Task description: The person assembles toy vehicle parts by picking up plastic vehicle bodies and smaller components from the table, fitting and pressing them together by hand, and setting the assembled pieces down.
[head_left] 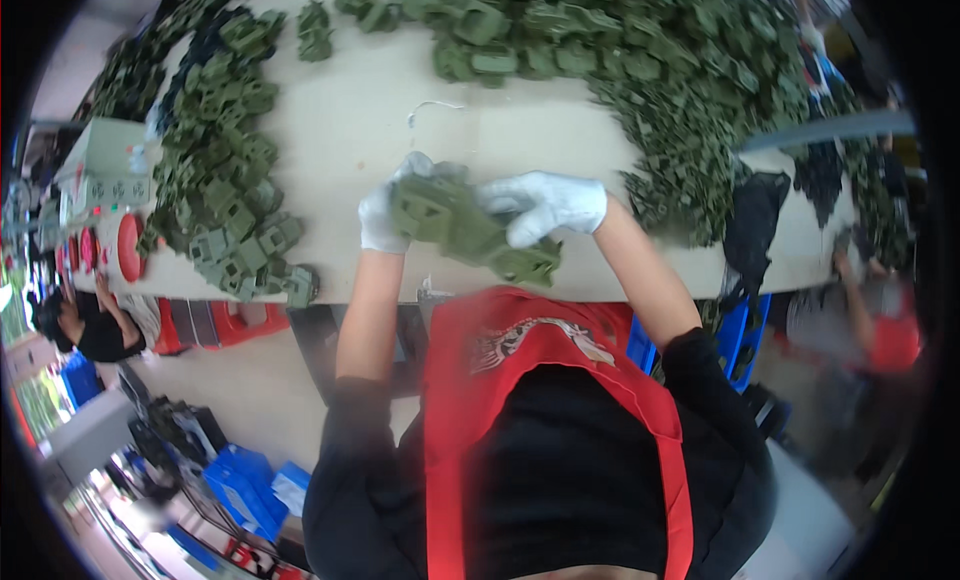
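- Far left on the worktop (350,130): a heap of green plastic parts (225,170)
- Left hand (385,215), white-gloved, its grip closed on the left end of a green plastic piece (465,230) held over the near worktop edge
- Right hand (545,205), gloved, grips its right side
- Far right: a larger green pile (680,100)

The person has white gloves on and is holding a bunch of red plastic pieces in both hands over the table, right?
Not quite. The plastic pieces are green, not red; the head view shows it. The rest holds: the gloved left hand and gloved right hand both grip them over the table.
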A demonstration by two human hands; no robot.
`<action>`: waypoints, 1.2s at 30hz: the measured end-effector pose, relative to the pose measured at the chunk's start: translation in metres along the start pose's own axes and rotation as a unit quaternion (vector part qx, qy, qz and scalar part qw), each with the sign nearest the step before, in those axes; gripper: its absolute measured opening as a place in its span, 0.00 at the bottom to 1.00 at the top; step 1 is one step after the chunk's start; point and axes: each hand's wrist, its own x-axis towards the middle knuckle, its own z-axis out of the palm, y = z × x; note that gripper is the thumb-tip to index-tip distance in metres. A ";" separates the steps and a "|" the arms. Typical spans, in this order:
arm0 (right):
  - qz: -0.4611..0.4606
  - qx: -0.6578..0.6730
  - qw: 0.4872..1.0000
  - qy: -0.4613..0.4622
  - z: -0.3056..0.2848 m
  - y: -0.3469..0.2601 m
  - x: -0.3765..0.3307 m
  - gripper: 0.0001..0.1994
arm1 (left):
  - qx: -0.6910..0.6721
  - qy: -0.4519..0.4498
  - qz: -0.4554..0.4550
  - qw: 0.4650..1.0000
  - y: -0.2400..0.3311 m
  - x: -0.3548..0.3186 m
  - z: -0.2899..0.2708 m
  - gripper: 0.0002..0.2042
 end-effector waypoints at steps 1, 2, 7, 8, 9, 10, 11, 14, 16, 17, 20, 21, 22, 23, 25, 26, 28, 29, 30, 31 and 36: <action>0.003 0.046 0.999 -0.003 -0.003 0.008 -0.006 0.38 | 0.029 0.114 -0.015 0.993 -0.010 0.014 0.013 0.22; -0.002 0.047 0.999 0.021 -0.007 0.021 -0.013 0.38 | 0.006 0.167 -0.061 0.984 -0.022 0.026 0.029 0.27; 0.095 -0.091 0.936 0.328 0.035 0.033 -0.042 0.26 | 0.269 0.287 -0.106 0.913 -0.113 0.016 0.036 0.42; 0.053 -0.162 0.902 0.397 0.045 0.060 -0.046 0.24 | 0.320 0.299 -0.111 0.892 -0.126 0.021 0.052 0.43; 0.012 -0.234 0.857 0.459 0.044 0.098 -0.046 0.22 | 0.371 0.310 -0.110 0.868 -0.137 0.028 0.070 0.46; -0.078 -0.135 0.883 0.444 0.034 0.118 -0.055 0.27 | 0.360 0.270 -0.112 0.886 -0.132 0.027 0.075 0.49; -0.078 -0.130 0.879 0.453 0.031 0.123 -0.056 0.27 | 0.364 0.263 -0.119 0.885 -0.133 0.028 0.076 0.49; 0.043 -0.002 0.911 0.411 0.029 0.111 -0.066 0.34 | 0.325 0.238 -0.138 0.905 -0.142 0.031 0.063 0.45; 0.028 0.033 0.919 0.392 0.026 0.119 -0.067 0.34 | 0.345 0.238 -0.161 0.893 -0.148 0.028 0.052 0.45; 0.013 0.065 0.927 0.369 0.022 0.123 -0.068 0.34 | 0.362 0.240 -0.181 0.882 -0.148 0.031 0.053 0.45; 0.107 0.179 0.922 0.327 0.005 0.127 -0.083 0.24 | 0.236 0.211 -0.254 0.914 -0.112 0.030 0.043 0.42; 0.152 0.234 0.912 0.300 0.001 0.126 -0.085 0.21 | 0.109 0.185 -0.311 0.926 -0.092 0.024 0.036 0.41; 0.141 0.179 0.910 0.348 -0.001 0.137 -0.083 0.17 | 0.127 0.162 -0.277 0.939 -0.085 0.016 0.022 0.39; 0.140 0.180 0.910 0.346 -0.006 0.131 -0.079 0.17 | 0.145 0.140 -0.245 0.948 -0.080 0.011 0.017 0.38; 0.209 -0.146 0.915 0.314 -0.019 0.114 -0.070 0.13 | 0.206 0.136 -0.238 0.939 -0.078 0.003 0.016 0.37; 0.147 -0.349 0.871 0.312 -0.023 0.120 -0.058 0.13 | 0.119 0.145 -0.221 0.957 -0.082 0.003 0.017 0.37; 0.160 -0.368 0.881 0.251 -0.065 0.106 -0.039 0.13 | 0.088 0.267 -0.251 0.926 -0.087 0.020 0.025 0.45; 0.177 -0.381 0.887 0.191 -0.094 0.093 -0.029 0.13 | 0.104 0.093 -0.166 0.976 -0.091 0.018 0.035 0.49; 0.197 -0.392 0.850 0.291 -0.134 0.091 -0.014 0.12 | 0.086 0.158 -0.168 0.969 -0.098 0.006 -0.006 0.50; 0.219 -0.396 0.800 0.394 -0.166 0.098 -0.002 0.11 | 0.067 0.216 -0.175 0.958 -0.109 -0.001 -0.049 0.51; 0.122 -0.736 0.559 0.361 -0.218 0.133 0.022 0.08 | 0.226 0.237 -0.173 0.929 -0.118 0.031 -0.032 0.42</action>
